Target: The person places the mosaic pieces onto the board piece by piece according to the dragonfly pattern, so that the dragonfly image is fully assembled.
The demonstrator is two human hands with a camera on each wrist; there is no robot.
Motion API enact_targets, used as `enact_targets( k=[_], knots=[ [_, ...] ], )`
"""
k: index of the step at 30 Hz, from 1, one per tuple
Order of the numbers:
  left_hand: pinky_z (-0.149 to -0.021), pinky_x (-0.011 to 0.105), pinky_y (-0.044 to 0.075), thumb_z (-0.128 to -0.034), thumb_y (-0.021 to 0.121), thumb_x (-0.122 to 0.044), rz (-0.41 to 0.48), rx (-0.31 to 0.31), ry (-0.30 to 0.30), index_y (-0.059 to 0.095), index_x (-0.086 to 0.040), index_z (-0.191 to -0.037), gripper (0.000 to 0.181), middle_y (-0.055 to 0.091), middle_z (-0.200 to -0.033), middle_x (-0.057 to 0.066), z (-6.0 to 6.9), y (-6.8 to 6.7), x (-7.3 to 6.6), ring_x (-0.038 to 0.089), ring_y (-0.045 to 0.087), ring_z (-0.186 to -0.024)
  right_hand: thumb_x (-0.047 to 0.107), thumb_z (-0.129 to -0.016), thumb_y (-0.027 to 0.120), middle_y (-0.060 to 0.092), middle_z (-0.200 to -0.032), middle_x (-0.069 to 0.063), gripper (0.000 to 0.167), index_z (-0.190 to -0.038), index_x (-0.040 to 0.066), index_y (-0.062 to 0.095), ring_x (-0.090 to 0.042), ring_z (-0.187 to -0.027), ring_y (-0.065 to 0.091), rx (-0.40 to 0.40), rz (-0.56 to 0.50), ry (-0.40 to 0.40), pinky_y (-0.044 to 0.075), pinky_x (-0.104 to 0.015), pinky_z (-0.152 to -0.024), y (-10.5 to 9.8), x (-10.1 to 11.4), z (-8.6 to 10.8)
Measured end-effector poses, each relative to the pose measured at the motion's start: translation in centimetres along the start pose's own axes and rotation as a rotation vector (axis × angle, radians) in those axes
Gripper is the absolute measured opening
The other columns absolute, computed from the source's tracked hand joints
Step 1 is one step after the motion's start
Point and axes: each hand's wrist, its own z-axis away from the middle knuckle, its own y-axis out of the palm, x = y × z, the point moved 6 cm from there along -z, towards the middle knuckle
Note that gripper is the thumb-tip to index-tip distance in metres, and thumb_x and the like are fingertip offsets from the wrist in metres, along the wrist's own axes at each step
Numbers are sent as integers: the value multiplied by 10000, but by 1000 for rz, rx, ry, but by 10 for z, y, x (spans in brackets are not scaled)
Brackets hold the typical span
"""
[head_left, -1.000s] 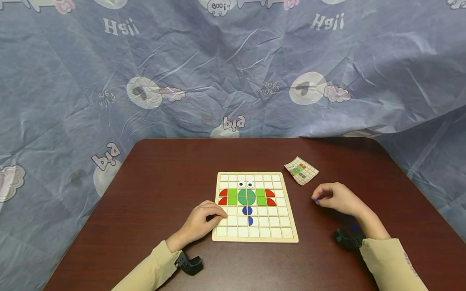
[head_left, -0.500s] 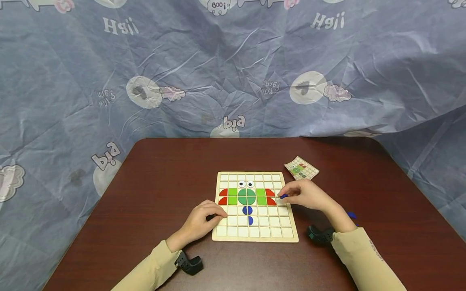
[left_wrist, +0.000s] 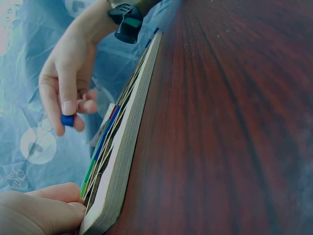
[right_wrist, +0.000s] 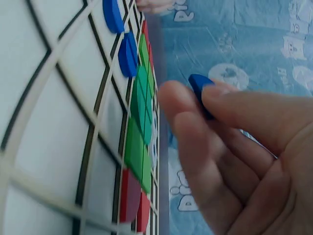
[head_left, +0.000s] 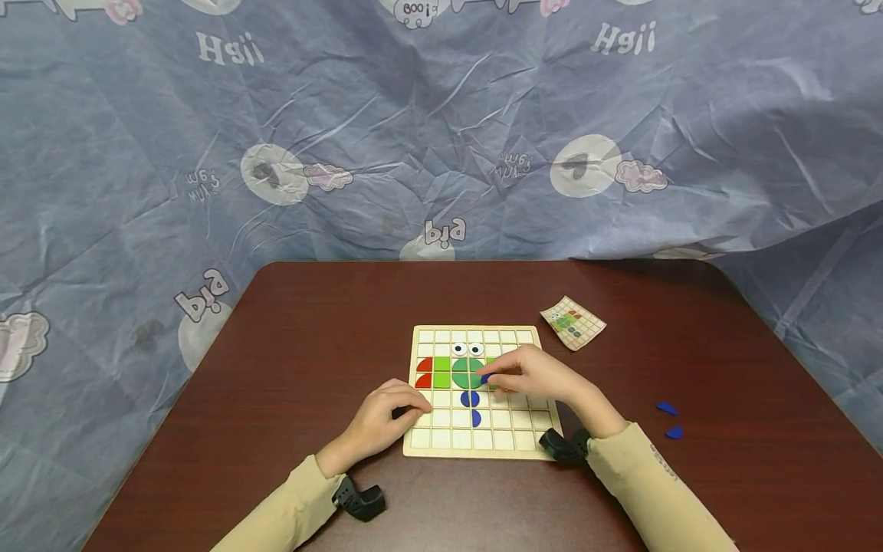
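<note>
A square wooden grid board (head_left: 493, 439) lies on the table, bearing green, red and blue pieces and two eye pieces (head_left: 467, 349). Above its middle, my right hand (head_left: 534, 374) pinches a small blue piece (right_wrist: 199, 85) between thumb and fingertips, held off the board. Blue rounded pieces (head_left: 470, 399) sit in cells below the green circle (head_left: 464, 373). At the board's left edge rests my left hand (head_left: 386, 414), thumb and fingertips touching the frame. In the left wrist view its fingers (left_wrist: 58, 192) meet the board's side. The right hand covers the red pieces on the right.
Two loose blue pieces (head_left: 667, 408) lie on the table (head_left: 331, 322) to the right, near the right sleeve. A small pattern card (head_left: 574, 323) with a printed grid lies beyond the board's upper right corner. A patterned cloth (head_left: 441, 138) hangs behind the table.
My right hand has moved left from the table's right side to over the board, carrying the blue piece. The two loose blue pieces are now uncovered. My left hand has stayed in place.
</note>
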Motion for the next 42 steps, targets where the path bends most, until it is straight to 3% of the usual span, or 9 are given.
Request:
enact_targets(
  k=[5,13,19,26,33,42],
  knots=[
    [-814,273,494,-849,674,-59,1,3,0,742,-165,-908,139,681,-926,-95,0,0,0,103,572,-918,73,-938,570,701,-883,-85,186,-1085,-14,643,-212,-770,680,56,-62,7,547,-259,-715,13,6,-7],
    [-808,269,494,-848,671,-54,-1,-6,12,741,-164,-905,142,682,-921,-95,0,0,-1,105,574,-912,137,-905,637,701,-860,23,119,-968,86,724,-81,-765,635,80,26,-71,532,-234,-691,30,12,-16],
    [-808,267,492,-844,673,-48,3,-10,19,740,-161,-902,143,681,-915,-93,1,0,0,106,574,-910,137,-879,669,691,-764,35,58,-890,109,719,-54,-699,631,133,22,-39,528,-218,-648,42,10,-18],
    [-813,263,489,-846,667,-46,6,-8,18,739,-169,-899,152,679,-919,-101,1,1,2,101,573,-913,104,-859,681,682,-768,69,58,-864,100,739,-14,-706,605,129,46,-20,524,-209,-666,44,11,-18],
    [-819,257,484,-834,665,-33,2,-5,11,738,-178,-893,173,677,-913,-110,1,1,3,96,573,-916,102,-842,702,654,-813,99,59,-855,117,758,-12,-733,577,113,93,-66,521,-204,-657,44,11,-18],
    [-820,259,481,-832,663,-28,-2,-3,7,737,-178,-892,178,676,-913,-112,1,1,3,96,572,-916,126,-837,716,677,-847,92,49,-860,130,759,-15,-732,582,126,74,-71,522,-205,-642,45,7,-18]
  ],
)
